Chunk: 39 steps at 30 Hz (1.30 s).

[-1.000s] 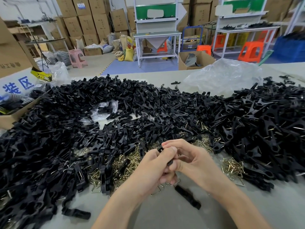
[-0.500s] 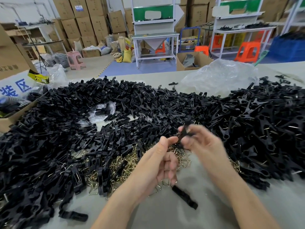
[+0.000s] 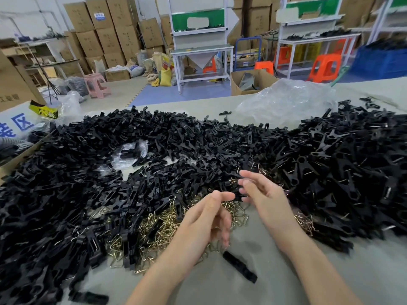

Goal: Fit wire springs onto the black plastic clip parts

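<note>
Blanketing the grey table (image 3: 286, 271), black clip parts (image 3: 88, 172); cardboard cartons (image 3: 105, 29) behind.

Matt black plastic clip parts (image 3: 198, 139), brassy glinting wire springs (image 3: 163, 223) — crinkled glossy clear bag (image 3: 286, 102), dull grey tabletop (image 3: 286, 271).

Grey-green table (image 3: 286, 271), matte top, bare along the near edge and in a strip at the far side. A broad heap of black plastic clip parts (image 3: 88, 172) covers most of it, left edge to right. In the right-hand mound (image 3: 341, 168), bits of metal wire show among the pieces. Near the middle, a tangle of brass-coloured wire springs (image 3: 158, 225) lies flat on the top, with some clip parts lying over it. One loose clip part (image 3: 240, 269) sits alone on bare surface just in front of the springs; a second loose part (image 3: 91, 297) lies near left. A small clear bag (image 3: 130, 153) is half buried in the heap. Large crumpled plastic sheet (image 3: 286, 102) far right. A few stray parts (image 3: 224, 112) lie past the heap's far edge.
</note>
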Each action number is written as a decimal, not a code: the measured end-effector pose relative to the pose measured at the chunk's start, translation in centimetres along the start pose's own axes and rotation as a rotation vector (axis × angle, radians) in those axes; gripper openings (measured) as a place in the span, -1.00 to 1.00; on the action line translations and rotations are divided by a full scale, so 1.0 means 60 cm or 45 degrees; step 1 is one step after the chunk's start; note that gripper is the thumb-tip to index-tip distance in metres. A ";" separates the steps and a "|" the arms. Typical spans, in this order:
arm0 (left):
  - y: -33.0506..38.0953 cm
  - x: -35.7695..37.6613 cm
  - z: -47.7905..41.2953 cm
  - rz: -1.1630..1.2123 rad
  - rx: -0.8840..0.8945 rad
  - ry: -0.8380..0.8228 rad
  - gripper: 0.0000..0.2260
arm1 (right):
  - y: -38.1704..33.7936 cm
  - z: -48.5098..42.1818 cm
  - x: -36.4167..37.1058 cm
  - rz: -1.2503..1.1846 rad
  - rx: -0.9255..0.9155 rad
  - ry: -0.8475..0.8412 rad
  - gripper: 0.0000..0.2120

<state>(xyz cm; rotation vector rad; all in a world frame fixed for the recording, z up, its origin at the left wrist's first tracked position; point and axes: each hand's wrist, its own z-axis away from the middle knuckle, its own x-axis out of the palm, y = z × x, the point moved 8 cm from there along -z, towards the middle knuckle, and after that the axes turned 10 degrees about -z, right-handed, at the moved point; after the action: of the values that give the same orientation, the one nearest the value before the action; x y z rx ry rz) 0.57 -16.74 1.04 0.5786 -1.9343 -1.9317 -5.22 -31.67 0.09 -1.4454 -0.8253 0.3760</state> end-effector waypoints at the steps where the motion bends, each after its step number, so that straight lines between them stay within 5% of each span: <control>1: 0.002 0.000 0.002 -0.046 0.011 0.020 -0.63 | 0.003 -0.001 -0.001 0.049 -0.012 0.015 -0.74; 7: 0.009 0.005 0.006 -0.247 0.046 0.145 -0.79 | -0.002 0.003 -0.006 0.391 -0.079 0.055 -0.69; 12: 0.064 -0.031 -0.060 -1.124 0.283 0.417 -0.75 | 0.000 0.006 0.007 0.568 -0.104 -0.023 -0.63; 15: 0.063 -0.033 -0.144 -1.721 0.221 0.305 -0.57 | 0.003 0.005 0.006 0.503 -0.069 -0.024 -0.63; 18: 0.031 -0.046 -0.217 -1.942 -0.067 0.079 -0.45 | 0.007 0.001 -0.001 0.431 -0.061 0.024 -0.64; 23: 0.026 -0.052 -0.272 -1.969 -0.178 -0.231 -0.33 | 0.013 -0.002 -0.007 0.360 -0.041 0.046 -0.67; 26: 0.031 -0.023 -0.257 -2.141 0.000 -0.292 -0.52 | 0.015 -0.004 -0.007 0.351 -0.042 0.041 -0.67; 31: 0.052 -0.042 -0.224 -1.968 0.113 -0.110 -0.73 | 0.013 -0.003 -0.006 0.357 -0.057 0.035 -0.68; 36: 0.108 -0.137 -0.192 -1.493 0.192 0.474 -0.78 | 0.014 0.000 -0.005 0.395 -0.051 0.017 -0.71; 39: 0.109 -0.159 -0.172 -1.455 0.177 0.516 -0.80 | 0.014 0.001 -0.005 0.411 -0.045 0.012 -0.71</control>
<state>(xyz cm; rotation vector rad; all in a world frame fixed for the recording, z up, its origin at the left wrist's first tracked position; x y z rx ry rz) 13.76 -20.76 8.09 2.2750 -1.5563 -1.9160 -5.29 -31.74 -0.79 -1.6154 -0.5926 0.5996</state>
